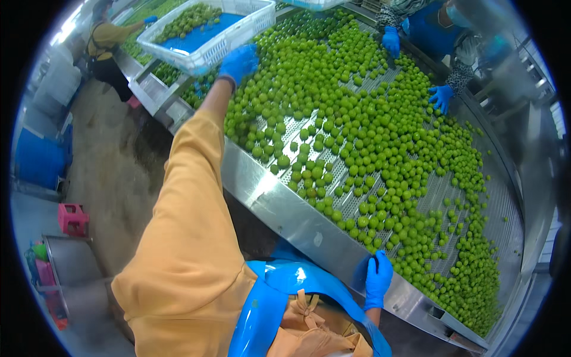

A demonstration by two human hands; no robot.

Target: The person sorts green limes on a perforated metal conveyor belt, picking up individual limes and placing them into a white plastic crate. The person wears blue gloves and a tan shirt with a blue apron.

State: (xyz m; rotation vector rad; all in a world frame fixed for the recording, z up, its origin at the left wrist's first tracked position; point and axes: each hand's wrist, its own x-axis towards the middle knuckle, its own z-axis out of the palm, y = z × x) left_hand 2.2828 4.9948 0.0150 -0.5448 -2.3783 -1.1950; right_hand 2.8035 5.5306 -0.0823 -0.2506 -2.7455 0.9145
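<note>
Small round green fruits (383, 116) cover much of a perforated metal conveyor belt (352, 205) in front of me. My left hand (239, 63), in a blue glove, reaches over the fruit at the far left. It is blurred, close beside the near corner of a white plastic crate (209, 58), and its fingers do not show clearly. My right hand (378, 280), also gloved in blue, is at the belt's stainless-steel side rail (285, 214). Its bent fingers meet the rail's top edge; whether they grip it is not plain.
Across the belt a person's two blue-gloved hands (441, 98) touch the fruit. Another person (105, 44) stands at the upper left. The crate holds fruit and a blue sheet (218, 31). A pink stool (72, 219) and a blue barrel (40, 156) stand on the left.
</note>
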